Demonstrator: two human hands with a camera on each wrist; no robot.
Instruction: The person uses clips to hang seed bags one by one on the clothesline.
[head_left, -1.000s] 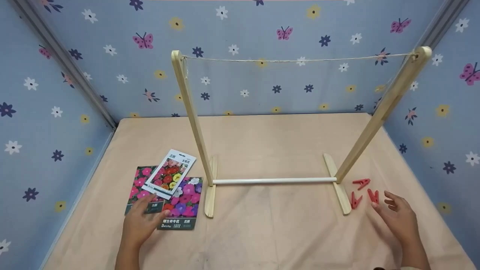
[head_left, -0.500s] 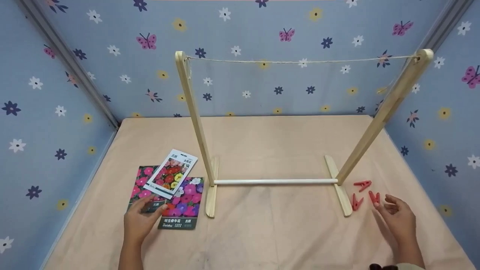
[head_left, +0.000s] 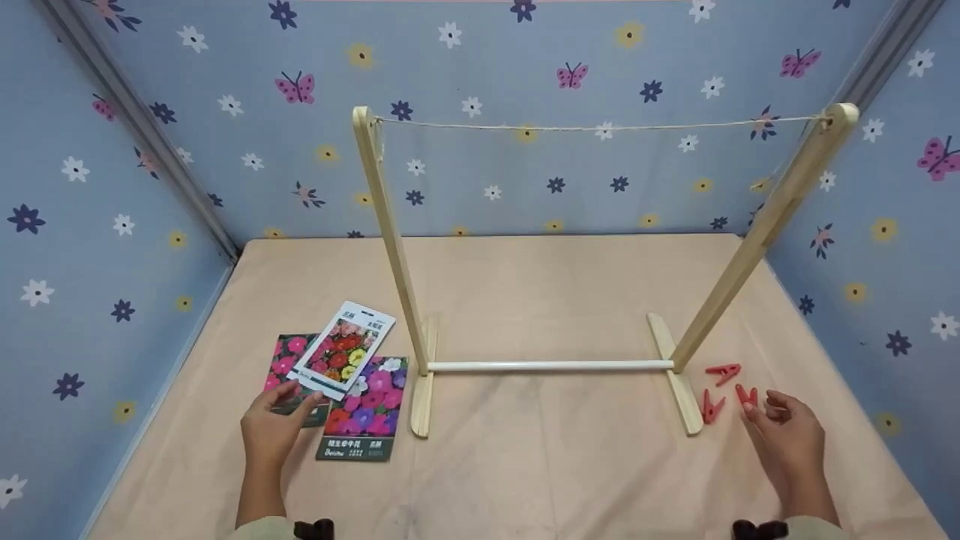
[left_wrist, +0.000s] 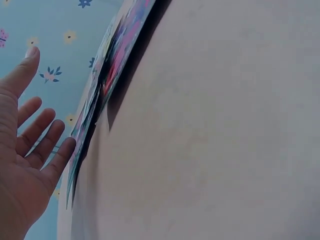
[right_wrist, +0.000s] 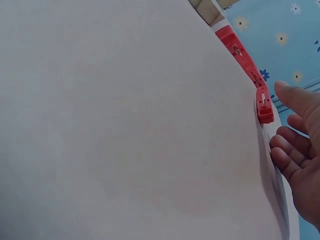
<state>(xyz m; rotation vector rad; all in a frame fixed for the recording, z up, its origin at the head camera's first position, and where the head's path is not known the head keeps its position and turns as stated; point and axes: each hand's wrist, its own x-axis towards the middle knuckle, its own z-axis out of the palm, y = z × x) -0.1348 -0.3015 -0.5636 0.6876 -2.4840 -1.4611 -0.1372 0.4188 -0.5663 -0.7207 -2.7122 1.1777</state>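
Three flower seed packets lie overlapping on the left of the table in the head view. A white-bordered packet (head_left: 341,351) rests across a pink-flower packet (head_left: 280,363) and a purple-and-pink packet (head_left: 375,397). My left hand (head_left: 268,435) hovers with thumb and fingers apart at the white packet's lower edge; the left wrist view shows its palm holding nothing. On the right lie three red clothespins: an upper one (head_left: 724,371), a lower one (head_left: 711,406) and a nearest one (head_left: 745,394). Beside that nearest one is my right hand (head_left: 792,439), fingers loosely bent, thumb tip close to it.
Between the hands stands a wooden rack with a left post (head_left: 391,247), a right post (head_left: 772,225) and a white bottom bar (head_left: 551,366). A thin string (head_left: 555,128) stretches between the post tops. Flower-patterned panels (head_left: 525,180) enclose the cloth-covered table (head_left: 540,289).
My left hand has shifted up toward the white packet's lower edge, its thumb leaving the purple packet. My right hand has drawn slightly closer to the nearest clothespin. Packets and clothespins stay in place.
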